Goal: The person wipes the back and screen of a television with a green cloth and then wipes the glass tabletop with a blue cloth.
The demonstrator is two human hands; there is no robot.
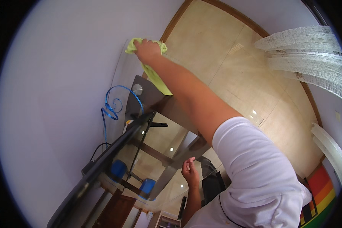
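Observation:
My right hand [148,51] is shut on a yellow-green cloth [156,80], which it presses near the far corner of a clear glass top [120,64] beside the wall. A length of the cloth hangs back under my forearm. Lower down, my left hand [190,170] is raised near my body with its fingers curled and nothing seen in them. A dark stand with a round metal disc [137,89] shows through or under the glass. A thin black flat screen [102,159] stands at the left of the glass top.
Blue cable or ribbon [110,111] coils by the wall behind the screen. White sheer curtains [305,54] hang at the right. Pale floor tiles [230,62] extend to a wooden skirting. A brown wooden door [115,211] and a striped colourful item [320,185] are at the bottom.

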